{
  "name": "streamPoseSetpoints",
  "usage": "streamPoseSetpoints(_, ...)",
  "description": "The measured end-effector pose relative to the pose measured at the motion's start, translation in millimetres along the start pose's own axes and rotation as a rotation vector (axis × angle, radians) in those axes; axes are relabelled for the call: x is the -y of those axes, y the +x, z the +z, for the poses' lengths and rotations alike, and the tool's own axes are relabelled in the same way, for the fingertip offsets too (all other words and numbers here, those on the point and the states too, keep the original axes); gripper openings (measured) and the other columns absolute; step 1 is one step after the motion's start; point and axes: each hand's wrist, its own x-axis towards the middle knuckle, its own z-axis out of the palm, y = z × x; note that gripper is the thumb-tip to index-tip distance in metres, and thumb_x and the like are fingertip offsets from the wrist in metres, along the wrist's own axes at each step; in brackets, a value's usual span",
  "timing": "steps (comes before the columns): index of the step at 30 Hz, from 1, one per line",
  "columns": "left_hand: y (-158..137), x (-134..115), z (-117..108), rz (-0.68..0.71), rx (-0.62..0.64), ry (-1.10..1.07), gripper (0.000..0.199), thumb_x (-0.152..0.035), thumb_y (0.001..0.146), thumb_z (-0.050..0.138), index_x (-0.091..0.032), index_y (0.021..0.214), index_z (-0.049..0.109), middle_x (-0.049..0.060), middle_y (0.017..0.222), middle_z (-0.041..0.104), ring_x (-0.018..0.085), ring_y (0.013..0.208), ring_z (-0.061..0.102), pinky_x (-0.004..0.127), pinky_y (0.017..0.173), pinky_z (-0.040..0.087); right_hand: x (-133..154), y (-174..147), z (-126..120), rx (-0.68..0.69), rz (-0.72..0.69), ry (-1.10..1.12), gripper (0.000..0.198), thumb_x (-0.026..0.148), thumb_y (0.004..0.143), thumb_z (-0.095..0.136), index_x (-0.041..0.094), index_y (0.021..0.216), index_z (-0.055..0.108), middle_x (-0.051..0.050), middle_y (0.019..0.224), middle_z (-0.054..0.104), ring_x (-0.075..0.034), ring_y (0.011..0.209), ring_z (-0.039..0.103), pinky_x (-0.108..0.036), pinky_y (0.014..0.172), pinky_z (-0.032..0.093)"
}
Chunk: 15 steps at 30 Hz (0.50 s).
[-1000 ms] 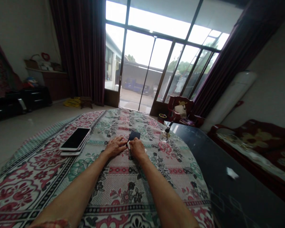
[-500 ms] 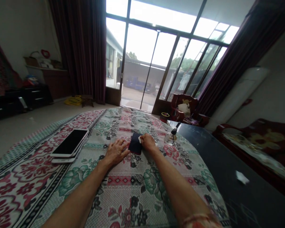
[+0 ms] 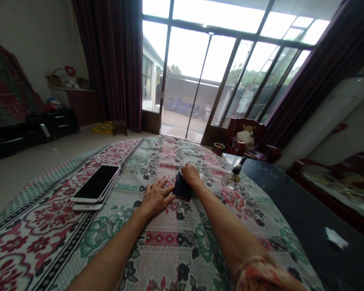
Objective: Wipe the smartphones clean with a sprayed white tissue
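A dark phone with a reddish edge (image 3: 182,190) lies flat on the patterned tablecloth (image 3: 166,258). My left hand (image 3: 157,197) rests on the cloth, fingers spread, its fingertips at the phone's left edge. Over the phone's upper part is my right hand (image 3: 191,176), fingers closed on a white tissue (image 3: 202,176); only bits of the tissue show beside the hand. To the right stands a small clear glass bottle (image 3: 230,180) with a black-handled brush or cap (image 3: 239,166) on top.
On the left, a white phone with a black screen (image 3: 95,184) lies stacked on another pale device. A crumpled white tissue (image 3: 336,237) lies on the black tabletop (image 3: 294,210) to the right. Beyond the table are a wooden chair (image 3: 245,135) and a glass door.
My right hand has moved up to the phone's far end with the tissue. My left hand stays by its left edge. The view has shifted left, so things appear further right.
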Motion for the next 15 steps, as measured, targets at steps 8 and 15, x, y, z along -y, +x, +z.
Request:
streamPoseSetpoints(8, -0.4, 0.0, -1.3, 0.016, 0.001, 0.002, 0.041, -0.051, 0.089, 0.047, -0.038, 0.127, 0.055, 0.004, 0.144, 0.044, 0.028, 0.136, 0.033, 0.046, 0.102, 0.031, 14.5, -34.9, 2.8, -0.077, -0.125, -0.023, 0.033, 0.024, 0.095, 0.039, 0.021, 0.099, 0.071, -0.010, 0.109, 0.061, -0.022, 0.098, 0.055, -0.028, 0.078, 0.040)
streamPoseSetpoints(15, -1.7, 1.2, 0.2, 0.031, -0.012, -0.006, 0.042, -0.051, 0.089, 0.048, -0.039, 0.128, 0.055, 0.004, 0.143, 0.045, 0.030, 0.135, 0.033, 0.047, 0.102, 0.031, 20.8, -75.3, 2.0, -0.119, -0.170, -0.057, 0.028, 0.029, 0.095, 0.043, 0.023, 0.099, 0.070, -0.008, 0.102, 0.060, -0.021, 0.091, 0.053, -0.028, 0.071, 0.038)
